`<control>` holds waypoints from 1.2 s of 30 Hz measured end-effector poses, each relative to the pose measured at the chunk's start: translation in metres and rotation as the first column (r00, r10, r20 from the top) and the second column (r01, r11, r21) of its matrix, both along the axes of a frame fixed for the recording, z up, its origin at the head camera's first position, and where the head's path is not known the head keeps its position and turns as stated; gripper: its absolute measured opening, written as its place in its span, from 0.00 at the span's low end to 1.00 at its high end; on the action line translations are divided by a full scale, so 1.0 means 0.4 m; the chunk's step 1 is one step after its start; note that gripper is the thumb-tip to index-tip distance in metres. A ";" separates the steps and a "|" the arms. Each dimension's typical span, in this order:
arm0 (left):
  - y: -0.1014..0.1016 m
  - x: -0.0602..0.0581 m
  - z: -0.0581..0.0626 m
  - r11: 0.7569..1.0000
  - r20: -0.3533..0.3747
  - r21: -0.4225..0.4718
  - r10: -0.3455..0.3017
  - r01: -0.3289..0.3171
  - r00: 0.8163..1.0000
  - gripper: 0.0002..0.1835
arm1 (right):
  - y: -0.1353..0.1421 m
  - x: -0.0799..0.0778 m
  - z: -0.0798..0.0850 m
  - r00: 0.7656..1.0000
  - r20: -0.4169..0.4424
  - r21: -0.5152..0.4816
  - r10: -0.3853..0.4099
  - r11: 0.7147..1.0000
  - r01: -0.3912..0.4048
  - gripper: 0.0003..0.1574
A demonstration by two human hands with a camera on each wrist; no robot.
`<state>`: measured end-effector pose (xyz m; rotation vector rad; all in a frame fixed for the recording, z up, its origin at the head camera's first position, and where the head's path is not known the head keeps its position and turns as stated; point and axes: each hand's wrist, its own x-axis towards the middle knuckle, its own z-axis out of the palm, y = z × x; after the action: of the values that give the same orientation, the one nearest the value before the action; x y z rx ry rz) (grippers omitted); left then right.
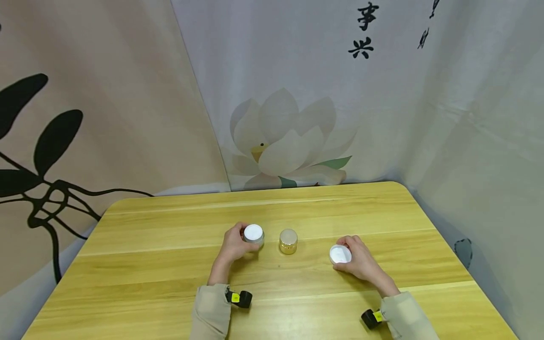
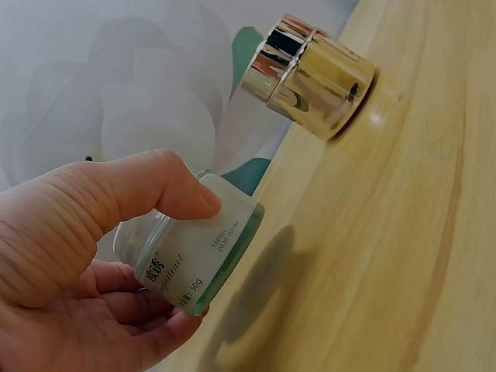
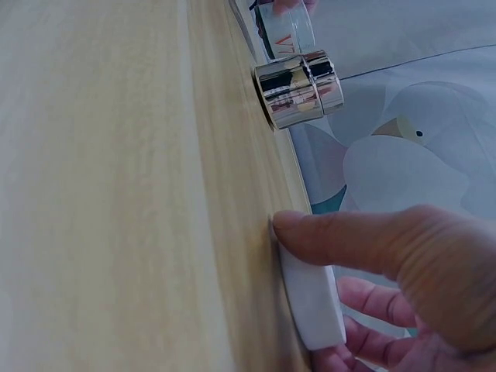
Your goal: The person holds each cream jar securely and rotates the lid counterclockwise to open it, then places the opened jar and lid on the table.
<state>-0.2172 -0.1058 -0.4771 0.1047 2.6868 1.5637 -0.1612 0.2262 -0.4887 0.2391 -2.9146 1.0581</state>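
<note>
My left hand [image 1: 233, 244] grips a small clear glass cream jar [image 2: 198, 240] with printed writing and a greenish base. Its top looks white in the head view, and a shadow falls on the wood beside it, so it seems held slightly above the table. Over to the right, my right hand [image 1: 360, 259] pinches a round white lid [image 1: 340, 255] by its rim, hollow side up. From the right wrist camera the lid [image 3: 310, 298] sits at or very near the tabletop. Between the hands stands a shiny gold jar [image 1: 288, 243] with its gold cap on, touched by neither hand.
All of this is on a light wooden table [image 1: 170, 264] with rounded far corners. Behind its far edge hangs a pale curtain [image 1: 289, 61] printed with a lotus and dark characters. Each wrist wears a small black camera [image 1: 245, 299] on a strap.
</note>
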 end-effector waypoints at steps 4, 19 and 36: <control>-0.003 -0.001 -0.006 1.000 0.003 -0.018 -0.003 0.004 1.000 0.30 | 0.000 -0.001 -0.002 1.000 0.004 -0.003 0.001 1.000 -0.001 0.33; -0.002 -0.002 -0.021 0.998 0.012 -0.056 -0.010 0.010 1.000 0.31 | 0.002 -0.002 -0.004 1.000 0.004 -0.013 -0.001 1.000 0.001 0.33; -0.003 0.001 -0.017 0.990 0.008 -0.135 -0.045 0.045 0.999 0.36 | 0.001 0.000 -0.003 1.000 0.007 -0.003 -0.007 1.000 0.007 0.33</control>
<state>-0.2167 -0.1070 -0.4837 0.1561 2.7560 1.3636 -0.1612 0.2266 -0.4897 0.2250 -2.9178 1.0642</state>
